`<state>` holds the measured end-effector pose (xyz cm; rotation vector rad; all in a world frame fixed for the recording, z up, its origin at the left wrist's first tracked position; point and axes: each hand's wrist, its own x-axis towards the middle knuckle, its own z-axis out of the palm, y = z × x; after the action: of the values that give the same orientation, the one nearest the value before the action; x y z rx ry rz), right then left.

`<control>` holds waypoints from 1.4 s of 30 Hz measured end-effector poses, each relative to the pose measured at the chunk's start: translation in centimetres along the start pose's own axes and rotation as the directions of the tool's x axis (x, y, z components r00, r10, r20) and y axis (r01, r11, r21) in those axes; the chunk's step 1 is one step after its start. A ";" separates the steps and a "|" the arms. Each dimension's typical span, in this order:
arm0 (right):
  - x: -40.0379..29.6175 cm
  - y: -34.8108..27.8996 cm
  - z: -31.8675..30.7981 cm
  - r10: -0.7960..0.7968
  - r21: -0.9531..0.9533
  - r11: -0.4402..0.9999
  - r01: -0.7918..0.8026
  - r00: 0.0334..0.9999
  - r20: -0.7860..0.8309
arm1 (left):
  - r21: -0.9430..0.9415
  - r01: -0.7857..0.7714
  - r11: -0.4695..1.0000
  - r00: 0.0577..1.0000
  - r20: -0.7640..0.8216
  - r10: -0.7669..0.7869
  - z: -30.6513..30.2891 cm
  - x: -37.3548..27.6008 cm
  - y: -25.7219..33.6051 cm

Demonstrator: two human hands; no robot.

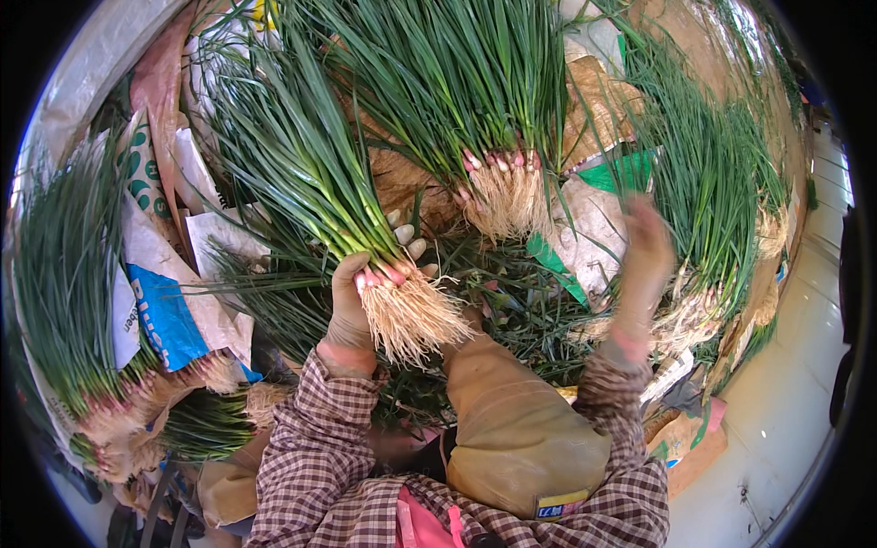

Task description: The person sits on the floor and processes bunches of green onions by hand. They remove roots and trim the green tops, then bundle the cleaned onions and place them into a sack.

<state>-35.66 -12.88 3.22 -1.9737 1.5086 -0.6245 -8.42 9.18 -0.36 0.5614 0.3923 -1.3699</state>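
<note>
My left hand (351, 294) is closed around the base of a bunch of green onions (336, 198), just above the pinkish bulbs. Long pale roots (411, 318) hang below the grip, and the leaves spread up and left. My right hand (646, 240) is raised on the right, blurred by motion, so its fingers cannot be read. It is nearest to the loose green onions (706, 233) on the right side. Ahead, a larger bundle of green onions (503, 130) lies with its roots towards me.
More green onions (75, 329) are stacked at the left beside printed woven sacks (168, 308). Leaf trimmings (521, 322) cover the ground between the bundles. A white-and-green sack (589, 226) lies right of the centre. My bent knee (521, 425) is directly below the hands. Pale floor tiles (767, 425) show at the right.
</note>
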 end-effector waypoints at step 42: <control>-0.7 -3.0 19.0 -0.109 -0.288 0.901 0.325 0.811 0.574 | -0.099 -0.006 0.995 1.000 0.018 0.008 1.1 -2.2 1.6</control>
<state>-21.05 -8.60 -8.55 -2.3700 1.0930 0.1779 -7.30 10.40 2.04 0.4677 0.4402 -1.3402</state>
